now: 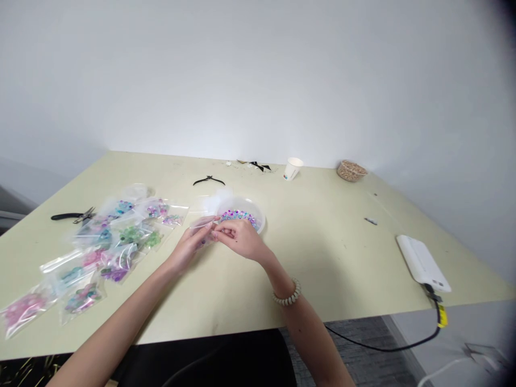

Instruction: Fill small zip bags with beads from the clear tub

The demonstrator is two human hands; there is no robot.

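Observation:
Near the middle of the table, my left hand (192, 243) is closed around a small clear plastic bag (205, 240) with a few beads in it. My right hand (238, 238) is pinched at the bag's edge, its fingertips touching those of my left hand; what lies between its fingers is too small to make out. Just behind both hands sits a round clear dish (260, 212) holding purple, pink and blue beads (237, 214). My right hand partly covers the dish's front. A beaded bracelet (287, 300) circles my right wrist.
Bags of coloured beads (131, 234) spread over the left side, beside black-handled pliers (72, 216). Other pliers (208, 179), a paper cup (292, 169) and a tub of light pellets (351, 171) stand farther back. A white power bank (422, 262) with a black cable lies right.

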